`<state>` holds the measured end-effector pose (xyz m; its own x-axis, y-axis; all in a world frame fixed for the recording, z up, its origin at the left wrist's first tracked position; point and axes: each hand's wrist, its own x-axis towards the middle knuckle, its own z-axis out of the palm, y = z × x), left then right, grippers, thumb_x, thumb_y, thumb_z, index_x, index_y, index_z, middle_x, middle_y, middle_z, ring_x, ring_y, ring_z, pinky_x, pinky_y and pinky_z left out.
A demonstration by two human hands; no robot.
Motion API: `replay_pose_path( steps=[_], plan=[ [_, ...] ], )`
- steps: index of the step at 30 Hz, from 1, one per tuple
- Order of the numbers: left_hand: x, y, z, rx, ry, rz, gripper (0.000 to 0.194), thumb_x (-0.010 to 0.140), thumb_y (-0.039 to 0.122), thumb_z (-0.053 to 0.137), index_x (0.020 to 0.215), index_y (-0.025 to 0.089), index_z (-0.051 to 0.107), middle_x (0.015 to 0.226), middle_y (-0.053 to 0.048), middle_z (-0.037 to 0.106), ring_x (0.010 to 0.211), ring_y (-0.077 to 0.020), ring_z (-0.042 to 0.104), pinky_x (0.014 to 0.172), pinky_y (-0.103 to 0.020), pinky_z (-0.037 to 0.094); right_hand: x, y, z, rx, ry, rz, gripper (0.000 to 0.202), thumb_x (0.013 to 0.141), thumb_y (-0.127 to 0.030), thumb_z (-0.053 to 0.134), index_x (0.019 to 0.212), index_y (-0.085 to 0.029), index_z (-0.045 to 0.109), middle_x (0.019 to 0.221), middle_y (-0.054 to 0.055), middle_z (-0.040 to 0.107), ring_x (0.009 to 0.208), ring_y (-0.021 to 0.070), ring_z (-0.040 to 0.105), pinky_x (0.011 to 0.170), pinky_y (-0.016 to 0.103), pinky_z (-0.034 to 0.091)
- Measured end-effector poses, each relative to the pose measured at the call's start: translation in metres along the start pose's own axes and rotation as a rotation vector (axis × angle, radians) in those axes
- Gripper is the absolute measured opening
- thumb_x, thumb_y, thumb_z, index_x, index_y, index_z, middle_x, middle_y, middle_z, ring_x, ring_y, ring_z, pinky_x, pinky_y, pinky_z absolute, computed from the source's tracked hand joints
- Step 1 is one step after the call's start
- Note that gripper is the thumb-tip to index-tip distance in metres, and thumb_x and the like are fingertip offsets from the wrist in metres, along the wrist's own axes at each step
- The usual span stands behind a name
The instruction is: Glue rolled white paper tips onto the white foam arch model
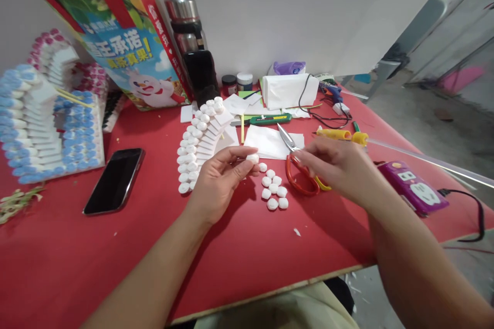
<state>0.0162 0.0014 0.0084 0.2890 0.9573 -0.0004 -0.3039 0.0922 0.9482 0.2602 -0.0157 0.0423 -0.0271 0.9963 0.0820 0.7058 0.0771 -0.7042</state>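
Between thumb and fingertips, my left hand (219, 180) pinches a small white puffy ball (252, 158). My right hand (339, 164) is closed, fingers pressed together, over scissors (301, 180) with one red and one yellow handle. Whether it touches them or holds something small is hidden. Several similar white balls (273, 181) lie loose on the red tabletop between my hands. Just behind my left hand stands a curved white piece (189, 151), its outer side covered in rows of these balls and its inner side stepped with white slabs.
White paper (270, 141), a green utility knife (266, 119) and a yellow tool (339, 135) lie behind. A purple device (412, 187) with a cable sits right. Left are a phone (114, 181), a blue-and-white ball-covered piece (81, 133) and a printed bag (131, 51), beside a steel flask (185, 20).
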Motion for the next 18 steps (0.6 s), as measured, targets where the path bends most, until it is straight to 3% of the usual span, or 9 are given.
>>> replay_pose_path(
  steps=[3, 6, 9, 13, 16, 18],
  plan=[
    [0.003, 0.0, -0.003, -0.149, 0.01, -0.09, 0.025, 0.082, 0.019, 0.08, 0.106, 0.023, 0.077, 0.095, -0.001, 0.072, 0.083, -0.0112, 0.07, 0.087, -0.028, 0.059, -0.032, 0.018, -0.018, -0.501, 0.313, 0.051, 0.036, 0.093, -0.055, 0.057, 0.076, -0.024, 0.063, 0.07, 0.006, 0.068, 0.058, 0.0229, 0.056, 0.057, 0.035, 0.035],
    [0.004, 0.001, -0.005, -0.242, -0.004, -0.129, 0.025, 0.082, 0.017, 0.08, 0.106, 0.021, 0.077, 0.098, -0.003, 0.072, 0.082, -0.0099, 0.068, 0.084, -0.024, 0.059, -0.056, 0.044, -0.027, -0.726, 0.454, 0.119, 0.031, 0.094, -0.051, 0.052, 0.087, -0.024, 0.066, 0.093, 0.011, 0.075, 0.082, 0.0329, 0.067, 0.061, 0.039, 0.041],
    [0.005, 0.003, -0.006, -0.319, -0.027, -0.152, 0.023, 0.083, 0.018, 0.079, 0.106, 0.019, 0.077, 0.097, -0.003, 0.07, 0.079, -0.0078, 0.065, 0.077, -0.02, 0.058, -0.062, 0.065, -0.029, -0.779, 0.41, 0.214, 0.039, 0.094, -0.054, 0.05, 0.1, -0.02, 0.068, 0.106, 0.017, 0.074, 0.098, 0.0373, 0.068, 0.071, 0.043, 0.048],
    [0.006, 0.005, -0.007, -0.37, -0.031, -0.158, 0.02, 0.083, 0.017, 0.079, 0.103, 0.017, 0.077, 0.096, -0.003, 0.068, 0.079, -0.0078, 0.064, 0.076, -0.019, 0.057, -0.044, 0.077, -0.032, -0.666, 0.318, 0.308, 0.051, 0.093, -0.057, 0.051, 0.12, -0.016, 0.066, 0.121, 0.02, 0.071, 0.105, 0.0374, 0.068, 0.078, 0.045, 0.05],
    [0.007, 0.007, -0.008, -0.372, -0.018, -0.167, 0.019, 0.082, 0.017, 0.08, 0.1, 0.017, 0.077, 0.097, -0.004, 0.069, 0.08, -0.0081, 0.064, 0.077, -0.019, 0.058, -0.025, 0.081, -0.037, -0.5, 0.202, 0.362, 0.047, 0.09, -0.062, 0.055, 0.101, -0.018, 0.07, 0.095, 0.015, 0.076, 0.083, 0.0328, 0.07, 0.067, 0.04, 0.047],
    [0.007, 0.007, -0.01, -0.365, -0.013, -0.159, 0.019, 0.081, 0.017, 0.08, 0.099, 0.017, 0.076, 0.096, -0.004, 0.07, 0.08, -0.0081, 0.065, 0.077, -0.019, 0.058, -0.014, 0.088, -0.039, -0.358, 0.155, 0.306, 0.044, 0.088, -0.061, 0.061, 0.087, -0.018, 0.07, 0.077, 0.012, 0.073, 0.067, 0.0275, 0.066, 0.058, 0.036, 0.044]
  ],
)
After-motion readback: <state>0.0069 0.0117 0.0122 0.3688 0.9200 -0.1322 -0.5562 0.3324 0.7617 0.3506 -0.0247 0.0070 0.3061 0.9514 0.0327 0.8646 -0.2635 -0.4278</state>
